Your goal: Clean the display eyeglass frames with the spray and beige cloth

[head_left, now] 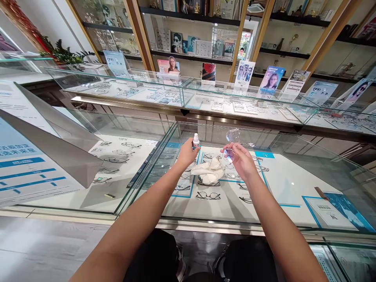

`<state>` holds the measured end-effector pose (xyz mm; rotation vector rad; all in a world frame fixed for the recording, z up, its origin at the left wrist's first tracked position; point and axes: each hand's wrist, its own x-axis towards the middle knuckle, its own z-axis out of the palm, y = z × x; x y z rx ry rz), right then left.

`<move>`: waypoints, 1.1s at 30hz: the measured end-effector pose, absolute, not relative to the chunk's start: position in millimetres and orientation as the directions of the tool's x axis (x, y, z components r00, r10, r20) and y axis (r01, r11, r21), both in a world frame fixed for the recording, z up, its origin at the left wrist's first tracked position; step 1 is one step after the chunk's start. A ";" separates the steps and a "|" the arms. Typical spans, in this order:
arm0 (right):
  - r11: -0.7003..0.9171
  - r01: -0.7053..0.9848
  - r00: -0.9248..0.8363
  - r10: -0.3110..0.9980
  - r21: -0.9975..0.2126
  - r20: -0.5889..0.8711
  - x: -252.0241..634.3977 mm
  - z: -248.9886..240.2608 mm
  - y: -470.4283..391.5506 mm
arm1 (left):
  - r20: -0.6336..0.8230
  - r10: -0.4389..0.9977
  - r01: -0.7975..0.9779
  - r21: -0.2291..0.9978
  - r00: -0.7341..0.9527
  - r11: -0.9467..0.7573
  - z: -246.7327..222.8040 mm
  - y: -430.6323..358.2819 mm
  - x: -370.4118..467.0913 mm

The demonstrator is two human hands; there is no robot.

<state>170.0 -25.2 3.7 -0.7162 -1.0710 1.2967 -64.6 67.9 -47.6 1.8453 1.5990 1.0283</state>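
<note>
My left hand [188,152] is wrapped round a small white spray bottle [196,140], held upright above the glass counter. In my right hand [240,156] is a pair of eyeglasses [229,155] with clear, round lenses, pinched between thumb and fingers. One lens shows bluish reflections, and the other stands farther out, up beyond my fingers. Between my two hands a crumpled cream cloth [210,170] lies on the glass top. Beneath the glass sit several pairs of glasses, among them a dark-framed pair [208,195].
Large folded cardboard signs [35,164] stand on the counter at left. A booklet [329,211] lies at right. Across an aisle runs a second glass showcase [164,94], topped with several upright display cards [272,79]. Shelves [190,53] line the back wall.
</note>
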 end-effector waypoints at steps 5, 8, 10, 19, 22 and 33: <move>0.161 -0.420 -0.076 0.974 -0.893 0.212 172.0 2.7 -24.3 | 0.230 0.973 0.599 0.776 0.022 -0.197 -49.3 67.4 -62.6; 0.154 -0.438 -0.072 0.976 -0.886 0.205 172.3 2.6 -24.1 | 0.473 0.878 0.610 0.717 -0.070 -0.338 -37.3 57.3 -57.9; 0.156 -0.445 -0.062 0.977 -0.882 0.205 172.6 2.6 -23.7 | 0.633 0.765 0.623 0.648 -0.121 -0.437 -22.7 45.1 -53.6; 0.184 -0.425 -0.031 0.976 -0.887 0.217 175.4 4.6 -21.4 | 0.072 0.755 0.639 0.484 0.652 -0.598 8.9 -2.9 -39.9; 0.180 -0.420 -0.023 0.978 -0.890 0.209 176.4 5.4 -21.8 | -0.097 0.737 0.686 0.464 0.668 -0.560 6.0 -3.7 -40.7; 0.182 -0.411 -0.007 0.979 -0.893 0.203 176.9 8.4 -23.4 | -0.034 0.827 0.581 0.728 0.561 -0.364 -6.0 18.7 -47.3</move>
